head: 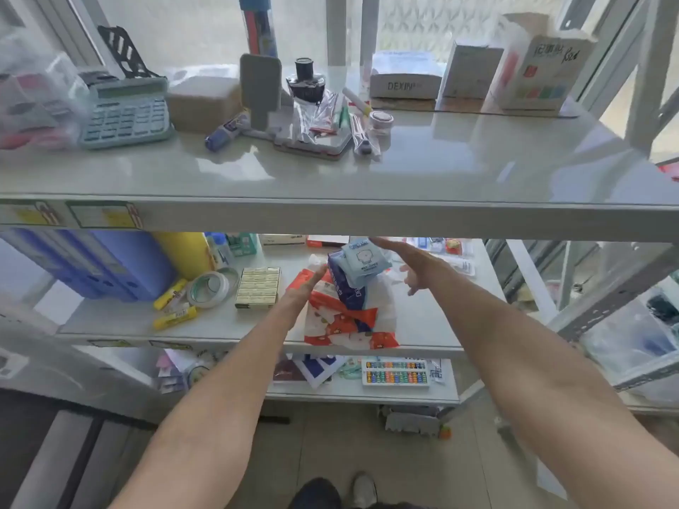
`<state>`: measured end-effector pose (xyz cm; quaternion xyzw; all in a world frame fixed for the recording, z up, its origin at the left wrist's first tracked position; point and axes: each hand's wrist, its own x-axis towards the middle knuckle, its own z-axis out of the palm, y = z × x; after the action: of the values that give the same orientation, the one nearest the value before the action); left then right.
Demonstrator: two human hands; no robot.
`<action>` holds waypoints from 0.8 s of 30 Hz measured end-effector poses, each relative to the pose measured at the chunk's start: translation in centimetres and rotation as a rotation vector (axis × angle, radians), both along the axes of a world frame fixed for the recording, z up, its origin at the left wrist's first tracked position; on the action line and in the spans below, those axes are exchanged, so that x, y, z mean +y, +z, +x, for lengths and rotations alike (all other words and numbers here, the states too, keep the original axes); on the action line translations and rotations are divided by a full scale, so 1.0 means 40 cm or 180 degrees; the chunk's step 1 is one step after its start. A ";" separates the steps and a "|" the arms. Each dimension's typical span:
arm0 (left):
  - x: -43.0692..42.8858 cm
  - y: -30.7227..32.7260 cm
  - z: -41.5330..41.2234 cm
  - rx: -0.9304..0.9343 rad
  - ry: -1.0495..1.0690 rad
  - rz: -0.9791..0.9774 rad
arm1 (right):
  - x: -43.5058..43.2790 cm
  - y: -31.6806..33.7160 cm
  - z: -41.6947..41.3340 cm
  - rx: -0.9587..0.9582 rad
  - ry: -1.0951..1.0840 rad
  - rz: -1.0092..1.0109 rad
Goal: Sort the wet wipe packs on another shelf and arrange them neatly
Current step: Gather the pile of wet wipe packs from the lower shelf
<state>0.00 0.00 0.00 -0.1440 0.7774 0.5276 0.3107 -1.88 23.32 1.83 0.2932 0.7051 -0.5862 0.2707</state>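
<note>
The wet wipe packs sit in a messy heap on the middle shelf (422,325), near its front edge and a bit right of the middle. At the bottom are soft red and white packs with little pictures (347,325), lying crooked, and one corner pokes out past the shelf edge. On top of them leans a dark blue pack (340,284), tipped on its side. A pale blue pack with a small face on it (365,264) rests highest, also tilted.

The left hand (303,292) reaches in from the left with its fingers flat and close together, right beside the red and white packs, maybe just touching them. The right hand (411,264) is on the far right side of the heap with its fingers spread apart, close to the pale blue pack. Neither hand is clamped on anything.

I think the job is only starting. Nothing looks lined up yet, and no pack is in a tidy row. The packs need to be split by kind, then stood or stacked straight.

To the left on the same shelf are a flat box of gold strips (257,287), a roll of clear tape (207,289) and yellow glue sticks (174,317), well apart from the heap
</note>
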 end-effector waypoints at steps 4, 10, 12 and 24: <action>0.024 -0.033 -0.046 -0.0378 0.0001 0.0260 | -0.021 0.006 -0.033 -0.0115 0.0227 0.0190; 0.039 -0.085 -0.104 -0.0670 -0.0038 0.0755 | -0.021 -0.041 -0.051 -0.0396 0.0249 -0.0022; 0.034 -0.096 -0.108 -0.0587 0.0009 0.0741 | -0.032 -0.057 -0.056 -0.0501 0.0314 -0.0078; 0.016 -0.127 -0.168 -0.0802 -0.0532 0.0944 | -0.002 -0.307 -0.158 -0.0629 0.0168 -0.0168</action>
<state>-6.72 0.64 -5.08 -0.0966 0.6555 0.5864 0.4660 -8.21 23.22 -10.47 0.3235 0.6668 -0.5655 0.3619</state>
